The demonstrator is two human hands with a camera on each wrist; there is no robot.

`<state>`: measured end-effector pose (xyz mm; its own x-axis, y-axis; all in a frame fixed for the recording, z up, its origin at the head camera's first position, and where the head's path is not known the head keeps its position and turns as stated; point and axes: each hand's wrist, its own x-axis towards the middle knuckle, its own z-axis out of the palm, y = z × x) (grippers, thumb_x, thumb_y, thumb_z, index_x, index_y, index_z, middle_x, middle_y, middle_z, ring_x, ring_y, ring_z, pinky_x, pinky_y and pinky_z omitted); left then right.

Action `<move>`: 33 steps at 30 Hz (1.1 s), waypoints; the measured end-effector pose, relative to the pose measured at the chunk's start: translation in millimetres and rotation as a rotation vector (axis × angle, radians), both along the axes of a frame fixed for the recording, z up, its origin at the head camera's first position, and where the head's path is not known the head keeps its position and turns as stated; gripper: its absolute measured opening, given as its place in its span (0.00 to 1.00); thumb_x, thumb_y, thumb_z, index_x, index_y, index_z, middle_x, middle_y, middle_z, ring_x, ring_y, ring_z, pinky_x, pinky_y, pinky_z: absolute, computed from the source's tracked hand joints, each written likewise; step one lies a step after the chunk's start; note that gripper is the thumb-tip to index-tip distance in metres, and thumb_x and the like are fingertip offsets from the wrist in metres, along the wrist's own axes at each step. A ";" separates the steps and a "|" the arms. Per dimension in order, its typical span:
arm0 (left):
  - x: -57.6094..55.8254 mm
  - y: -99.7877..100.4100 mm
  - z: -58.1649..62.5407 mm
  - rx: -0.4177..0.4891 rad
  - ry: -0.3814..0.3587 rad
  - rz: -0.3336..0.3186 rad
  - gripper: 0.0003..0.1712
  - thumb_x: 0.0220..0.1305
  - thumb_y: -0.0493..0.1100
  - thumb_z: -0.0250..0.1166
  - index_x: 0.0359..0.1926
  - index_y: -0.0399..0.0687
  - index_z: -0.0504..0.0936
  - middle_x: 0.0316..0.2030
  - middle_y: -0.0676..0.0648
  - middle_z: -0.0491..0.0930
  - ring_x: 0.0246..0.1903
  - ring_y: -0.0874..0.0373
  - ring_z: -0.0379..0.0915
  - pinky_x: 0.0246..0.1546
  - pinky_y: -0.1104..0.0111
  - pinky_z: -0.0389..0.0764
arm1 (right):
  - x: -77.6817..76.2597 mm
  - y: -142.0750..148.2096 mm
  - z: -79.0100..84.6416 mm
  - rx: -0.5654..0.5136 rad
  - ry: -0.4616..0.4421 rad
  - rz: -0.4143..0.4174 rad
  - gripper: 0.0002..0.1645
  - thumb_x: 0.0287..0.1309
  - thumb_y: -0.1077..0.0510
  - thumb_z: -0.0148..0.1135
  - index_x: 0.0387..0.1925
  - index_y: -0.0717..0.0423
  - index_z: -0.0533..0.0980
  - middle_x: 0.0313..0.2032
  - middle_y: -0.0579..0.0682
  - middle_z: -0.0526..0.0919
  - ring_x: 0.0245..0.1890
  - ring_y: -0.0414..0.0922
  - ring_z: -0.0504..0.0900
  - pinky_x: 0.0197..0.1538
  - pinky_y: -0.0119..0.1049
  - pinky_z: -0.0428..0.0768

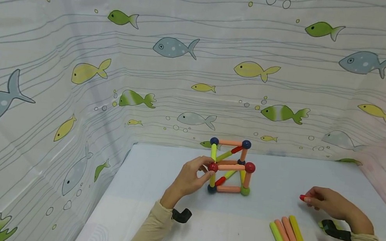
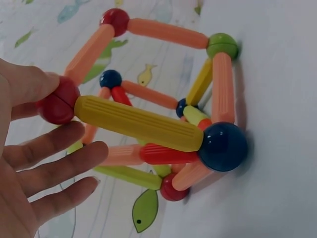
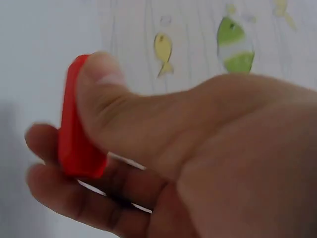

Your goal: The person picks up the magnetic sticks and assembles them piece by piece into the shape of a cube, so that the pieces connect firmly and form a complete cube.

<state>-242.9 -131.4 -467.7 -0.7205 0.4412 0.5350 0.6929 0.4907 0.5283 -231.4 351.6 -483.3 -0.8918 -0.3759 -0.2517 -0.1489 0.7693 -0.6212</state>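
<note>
A box-shaped frame of coloured rods and balls (image 1: 232,167) stands on the table, with slanting red and yellow-green rods inside it. My left hand (image 1: 190,176) pinches the red ball (image 2: 58,100) at the frame's near left corner between thumb and index finger, its other fingers spread. From that ball a yellow rod (image 2: 138,123) runs to a dark blue ball (image 2: 223,147) at the base. Away to the right, my right hand (image 1: 334,205) holds a short red rod (image 3: 73,134) between thumb and fingers, above the table and apart from the frame.
In front of the right hand lie several loose rods side by side: a lime one (image 1: 278,240), two orange ones (image 1: 292,234) and a yellow one (image 1: 297,232). A fish-patterned cloth (image 1: 215,111) hangs behind and beside the white table (image 1: 161,154).
</note>
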 end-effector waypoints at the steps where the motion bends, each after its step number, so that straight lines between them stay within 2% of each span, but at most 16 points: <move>1: 0.0 -0.1 -0.7 0.002 -0.006 -0.002 0.17 0.73 0.41 0.70 0.59 0.41 0.81 0.48 0.47 0.87 0.46 0.56 0.84 0.45 0.65 0.89 | 0.8 -7.1 2.4 -0.048 -0.004 0.013 0.17 0.77 0.50 0.61 0.49 0.61 0.78 0.36 0.50 0.84 0.30 0.40 0.76 0.33 0.35 0.77; 3: -0.2 -0.5 -2.1 0.007 -0.024 -0.005 0.17 0.73 0.40 0.69 0.59 0.42 0.81 0.48 0.47 0.88 0.46 0.57 0.84 0.46 0.63 0.89 | 1.1 -23.1 5.9 -0.152 -0.021 0.059 0.16 0.78 0.52 0.59 0.51 0.62 0.77 0.36 0.52 0.85 0.27 0.40 0.76 0.30 0.35 0.76; 7: -1.1 -0.8 -3.1 0.015 -0.050 -0.003 0.17 0.73 0.41 0.69 0.59 0.43 0.82 0.48 0.48 0.88 0.46 0.57 0.85 0.46 0.63 0.89 | -1.7 -60.5 4.1 -0.345 -0.071 0.214 0.17 0.81 0.56 0.55 0.58 0.65 0.77 0.39 0.61 0.85 0.26 0.46 0.79 0.31 0.33 0.79; 10: -1.8 -0.7 -3.5 0.015 -0.056 0.001 0.17 0.73 0.41 0.70 0.59 0.44 0.82 0.47 0.48 0.89 0.45 0.58 0.85 0.45 0.67 0.88 | -3.6 -92.0 -6.0 -0.465 -0.122 0.324 0.20 0.82 0.58 0.52 0.62 0.68 0.76 0.42 0.68 0.84 0.31 0.51 0.82 0.36 0.35 0.83; 12: -2.0 -0.4 -4.1 0.015 -0.055 0.004 0.17 0.73 0.41 0.70 0.59 0.44 0.82 0.47 0.48 0.89 0.44 0.59 0.85 0.45 0.70 0.87 | -3.0 -114.4 -15.7 -0.525 -0.136 0.355 0.20 0.82 0.59 0.52 0.63 0.70 0.76 0.42 0.70 0.84 0.32 0.52 0.82 0.37 0.35 0.84; 14: -2.1 0.1 -5.0 0.021 -0.056 0.001 0.17 0.73 0.41 0.70 0.59 0.44 0.83 0.47 0.48 0.89 0.44 0.59 0.85 0.45 0.71 0.87 | -0.6 -136.8 -25.2 -0.569 -0.136 0.329 0.20 0.81 0.59 0.53 0.62 0.71 0.76 0.42 0.70 0.85 0.32 0.49 0.83 0.37 0.34 0.84; 18: -1.9 0.9 -6.2 0.027 -0.075 -0.002 0.17 0.73 0.42 0.70 0.59 0.44 0.82 0.46 0.48 0.89 0.44 0.59 0.85 0.45 0.70 0.87 | 5.7 -177.4 -37.9 -0.617 -0.094 0.183 0.22 0.80 0.58 0.56 0.63 0.72 0.75 0.40 0.65 0.87 0.32 0.43 0.83 0.37 0.33 0.83; 21: -2.1 0.9 -6.3 0.033 -0.098 -0.004 0.17 0.73 0.43 0.70 0.59 0.45 0.82 0.46 0.48 0.89 0.43 0.59 0.85 0.45 0.64 0.89 | 8.9 -201.4 -39.5 -0.629 -0.037 0.074 0.23 0.81 0.55 0.56 0.63 0.71 0.76 0.37 0.61 0.87 0.32 0.42 0.82 0.38 0.32 0.82; 24: -3.3 1.0 -5.9 0.042 -0.116 -0.003 0.18 0.73 0.43 0.70 0.60 0.45 0.82 0.47 0.48 0.89 0.43 0.58 0.86 0.45 0.57 0.89 | 8.3 -220.6 -34.5 -0.643 0.002 -0.010 0.22 0.81 0.54 0.55 0.63 0.68 0.76 0.35 0.58 0.86 0.34 0.43 0.81 0.40 0.32 0.82; 29: -4.2 0.1 -5.3 0.044 -0.110 0.002 0.18 0.74 0.44 0.69 0.60 0.46 0.82 0.46 0.48 0.89 0.43 0.58 0.86 0.45 0.65 0.88 | 4.2 -241.9 -28.8 -0.704 -0.028 -0.117 0.26 0.81 0.51 0.55 0.69 0.62 0.74 0.39 0.61 0.86 0.37 0.47 0.81 0.43 0.32 0.82; 33: -3.7 -1.7 -5.9 0.049 -0.106 0.006 0.18 0.74 0.44 0.69 0.60 0.45 0.82 0.46 0.48 0.89 0.43 0.58 0.86 0.45 0.69 0.87 | 1.6 -253.2 -29.7 -0.743 -0.052 -0.152 0.28 0.81 0.49 0.55 0.72 0.59 0.72 0.40 0.62 0.85 0.37 0.47 0.80 0.43 0.32 0.81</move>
<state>-246.6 -133.1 -473.6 -0.7767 0.4120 0.4764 0.6289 0.4664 0.6220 -229.7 98.5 -513.0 -0.9413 -0.3368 -0.0235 -0.0309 0.1554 -0.9874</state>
